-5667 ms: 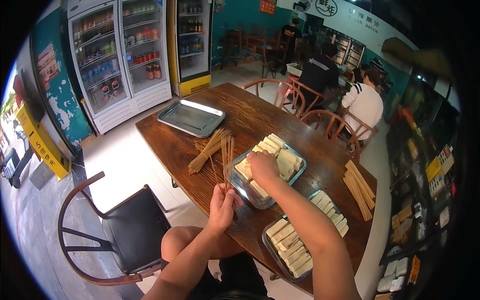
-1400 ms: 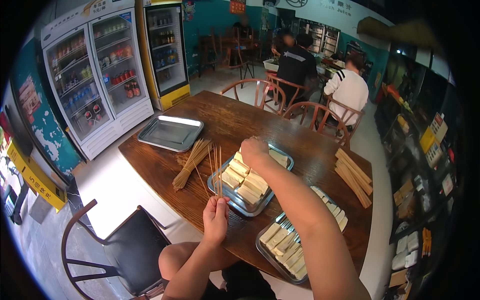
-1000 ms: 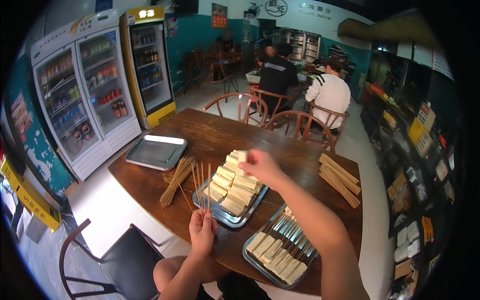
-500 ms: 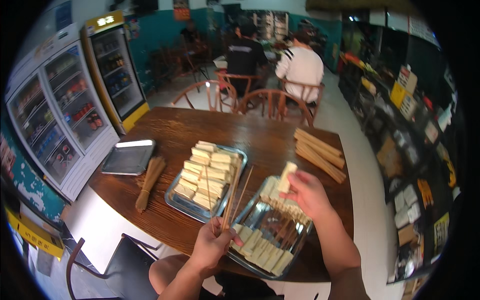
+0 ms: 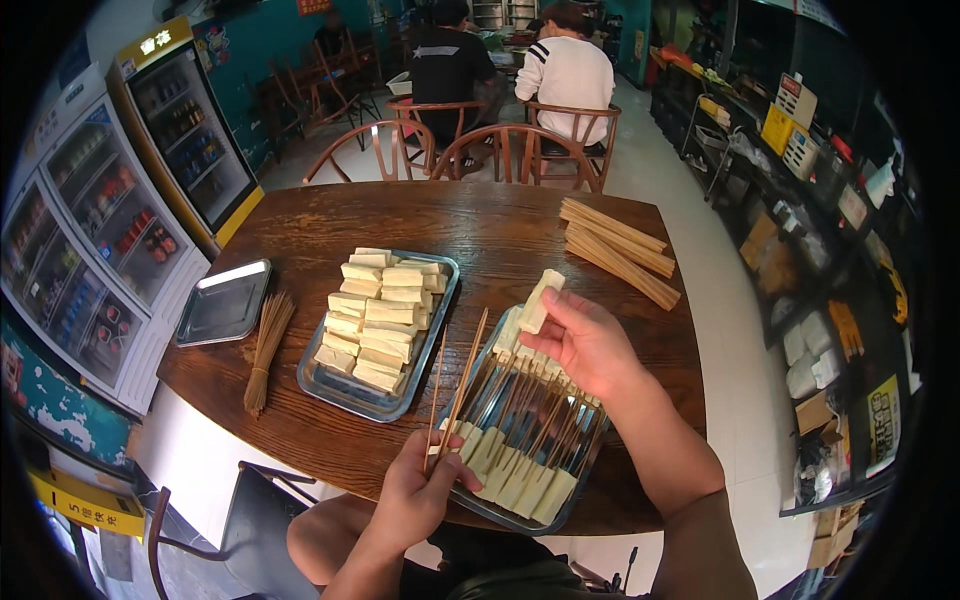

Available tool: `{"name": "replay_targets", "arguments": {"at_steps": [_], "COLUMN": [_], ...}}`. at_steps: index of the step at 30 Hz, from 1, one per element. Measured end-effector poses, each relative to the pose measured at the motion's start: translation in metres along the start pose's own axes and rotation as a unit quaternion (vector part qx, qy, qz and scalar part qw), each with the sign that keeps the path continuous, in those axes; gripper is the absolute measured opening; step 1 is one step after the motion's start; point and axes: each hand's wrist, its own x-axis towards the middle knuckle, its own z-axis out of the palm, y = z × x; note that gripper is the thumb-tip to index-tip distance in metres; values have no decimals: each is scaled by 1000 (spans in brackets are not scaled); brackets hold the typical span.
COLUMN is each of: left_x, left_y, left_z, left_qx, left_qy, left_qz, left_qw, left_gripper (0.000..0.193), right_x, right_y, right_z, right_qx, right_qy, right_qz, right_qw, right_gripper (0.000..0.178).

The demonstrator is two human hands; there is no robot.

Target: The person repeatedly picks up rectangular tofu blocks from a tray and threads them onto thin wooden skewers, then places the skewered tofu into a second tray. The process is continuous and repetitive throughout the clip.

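Observation:
My right hand (image 5: 592, 345) pinches a pale yellow roll that looks like tofu skin (image 5: 540, 302), raised over the far end of the near metal tray (image 5: 497, 516). Several thin bamboo skewers (image 5: 466, 378) stand up from my left hand (image 5: 415, 492), whose fingers are closed round their lower ends beside that tray's left edge. Inside the near tray lie two rows of skewered tofu skin rolls (image 5: 525, 484), their sticks meeting in the middle. My right hand partly covers the far row. To the left, another metal tray (image 5: 452, 292) carries stacked rolls without skewers (image 5: 388, 312).
On the wooden table (image 5: 480, 225) are a tied skewer bundle (image 5: 264, 365), a bare metal tray (image 5: 222, 302) and loose skewer bundles (image 5: 622, 250). Wooden chairs (image 5: 515, 140) stand beyond; two people sit farther back. Drink fridges (image 5: 120, 215) are left, a cluttered shelf (image 5: 780, 240) right.
My view has tilted, so the table sits higher in the picture. The skewers in my left hand are less spread. My right hand still holds the roll above the near tray.

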Motion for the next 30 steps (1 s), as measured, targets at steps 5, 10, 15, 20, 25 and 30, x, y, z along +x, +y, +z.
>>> {"name": "replay_targets", "arguments": {"at_steps": [5,10,15,20,25,30], "left_x": [-1,-1,0,1,4,4], "left_y": [0,4,0,7,14,17], "left_z": [-3,-3,0,5,14,8], "left_qx": [3,4,-32,-42,-41,-44], "left_qy": [-9,-8,-5,-2,9,0], "left_qz": [-9,-13,2,7,23,-1], "left_qw": [1000,1000,999,999,999,999], "left_gripper": [17,17,17,17,15,16], "right_x": [-3,-4,-10,-15,-24,-25], "right_y": [1,2,2,4,10,7], "right_z": [4,4,14,19,29,26], "right_qx": [0,-10,-27,-45,-69,-53], "right_qy": [4,-2,0,-19,-50,-73], "right_qz": [-4,-13,-28,-39,-33,-14], "right_qw": [1000,1000,999,998,996,996], "right_gripper": [29,30,29,25,19,25]}}
